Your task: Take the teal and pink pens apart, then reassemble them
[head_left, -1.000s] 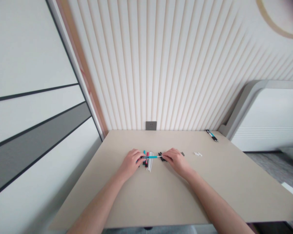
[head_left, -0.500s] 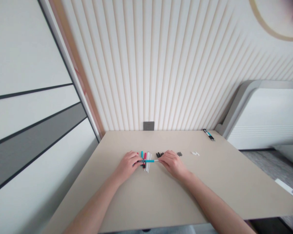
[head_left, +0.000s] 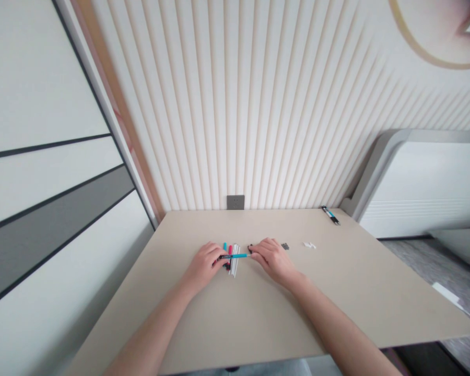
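My left hand (head_left: 204,265) is closed around the black end of a blue-and-black pen barrel (head_left: 239,256), held level just over the table. At the barrel's right end, my right hand (head_left: 272,257) pinches a thin white refill (head_left: 249,255), of which only a short length shows between barrel and fingertips. Beneath the barrel lie a bundle of white refills (head_left: 235,265) and several pen barrels with red (head_left: 230,249) and blue ends, partly covered by my left fingers. Small black pieces (head_left: 250,247) are mostly hidden behind my right hand.
To the right of my right hand are a small pile of dark grey bits (head_left: 285,246) and some small white pieces (head_left: 309,245). Pens (head_left: 331,215) lie at the table's back right corner. A ribbed wall with a socket (head_left: 235,202) borders the table (head_left: 219,329).
Less of the white refill shows between the barrel and my right fingertips, which have come closer to the barrel. The whole view has shifted slightly.
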Motion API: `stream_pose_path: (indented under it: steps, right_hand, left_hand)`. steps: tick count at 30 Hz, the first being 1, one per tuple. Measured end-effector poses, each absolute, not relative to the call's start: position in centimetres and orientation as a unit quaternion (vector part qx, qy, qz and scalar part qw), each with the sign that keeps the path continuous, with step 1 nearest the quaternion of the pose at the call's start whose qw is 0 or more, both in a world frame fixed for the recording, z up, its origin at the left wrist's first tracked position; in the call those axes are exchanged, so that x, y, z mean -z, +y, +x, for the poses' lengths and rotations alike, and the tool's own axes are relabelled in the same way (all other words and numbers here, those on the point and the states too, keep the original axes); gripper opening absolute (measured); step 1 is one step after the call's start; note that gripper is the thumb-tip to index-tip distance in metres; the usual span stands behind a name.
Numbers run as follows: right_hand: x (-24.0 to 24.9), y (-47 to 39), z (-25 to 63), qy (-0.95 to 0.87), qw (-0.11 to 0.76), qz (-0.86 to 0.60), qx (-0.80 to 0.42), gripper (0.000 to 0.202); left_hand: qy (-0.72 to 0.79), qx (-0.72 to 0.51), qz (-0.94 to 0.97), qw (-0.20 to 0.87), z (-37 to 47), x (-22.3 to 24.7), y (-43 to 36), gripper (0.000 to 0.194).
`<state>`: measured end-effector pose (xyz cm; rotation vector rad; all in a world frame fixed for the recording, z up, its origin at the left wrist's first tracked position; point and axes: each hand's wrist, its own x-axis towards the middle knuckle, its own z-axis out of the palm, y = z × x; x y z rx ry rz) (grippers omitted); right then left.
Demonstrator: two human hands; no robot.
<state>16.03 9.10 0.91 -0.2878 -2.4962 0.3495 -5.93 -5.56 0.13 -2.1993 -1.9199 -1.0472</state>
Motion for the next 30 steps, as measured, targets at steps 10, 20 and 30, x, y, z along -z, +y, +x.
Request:
stream_pose_path:
  steps: [10, 20, 30]
  right_hand:
    - [0.4, 15.7, 19.2, -0.872, 0.353, -0.327, -0.092, 0.031]
    - [1.2, 15.4, 19.1, -0.903, 0.275, -0.321, -0.075, 0.024]
    - [1.7, 16.9, 20.0, -0.881, 0.252, -0.398, -0.036, 0.023]
  left_hand:
    - [-0.623, 0.328, -0.709, 0.038, -6.0, -0.3, -5.6, 0.014]
    - [-0.626, 0.315, -0.713, 0.024, -5.9, -0.2, -5.7, 0.01]
    - [-0.625, 0.307, -0.718, 0.018, -5.8, -0.2, -5.7, 0.009]
